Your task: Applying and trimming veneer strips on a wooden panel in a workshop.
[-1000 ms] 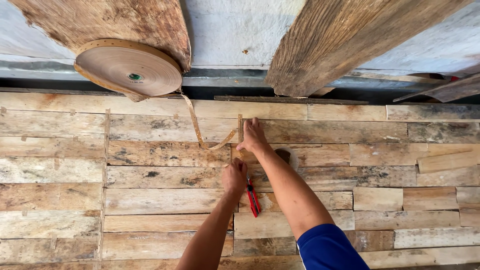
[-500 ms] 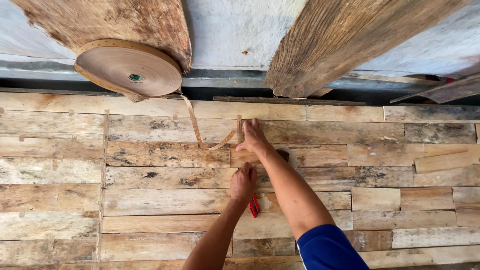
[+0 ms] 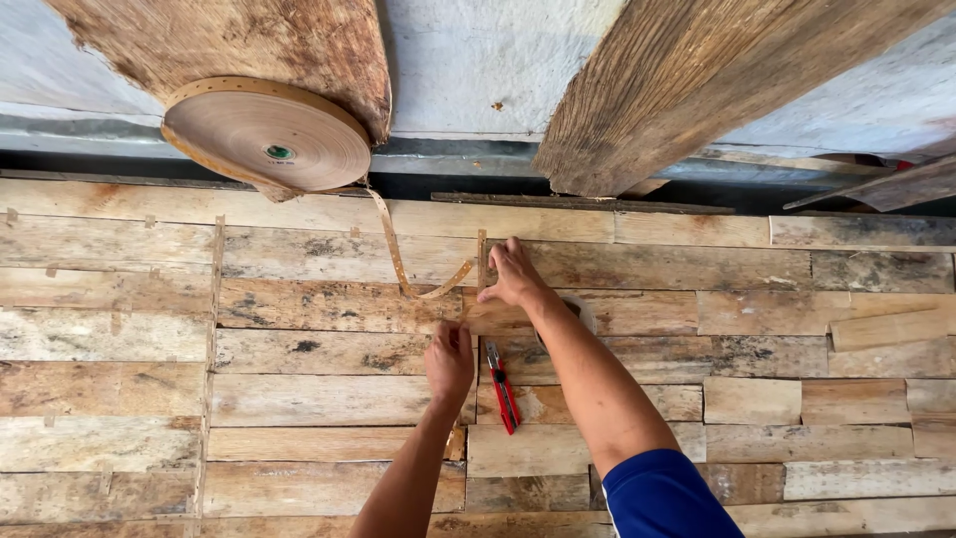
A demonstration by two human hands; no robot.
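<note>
Rough, weathered wooden planks [image 3: 319, 399], pale and patchy, laid edge to edge in rows, fill most of the view, with two heavy brown timber beams [image 3: 697, 90] crossing a grey-white surface along the top. A large flat roll of tan perforated paper tape [image 3: 267, 137] lies against the nearer of those beams, well up and to the left of both sets of fingers. From the roll a loose tan strip of tape [image 3: 398, 264] runs down, dips into a shallow loop and rises again to the fingertips of the right hand [image 3: 513, 276].

That right hand lies flat on the planks with its fingers pressed down and held close together, the thumb out to the side, pinning the end of the strip over a vertical seam between boards. The arm behind it ends in a blue sleeve [image 3: 662, 493] at the bottom edge.

Just below and to the left, the left hand [image 3: 450, 361] is curled, its fingertips bunched against the wood where the taped seam passes under them; whether they pinch the tape or only press on it cannot be told. A red-handled utility knife [image 3: 503, 387] lies on the planks just to the right of the left fingers, blade end up, between the two forearms, touched by neither hand.
</note>
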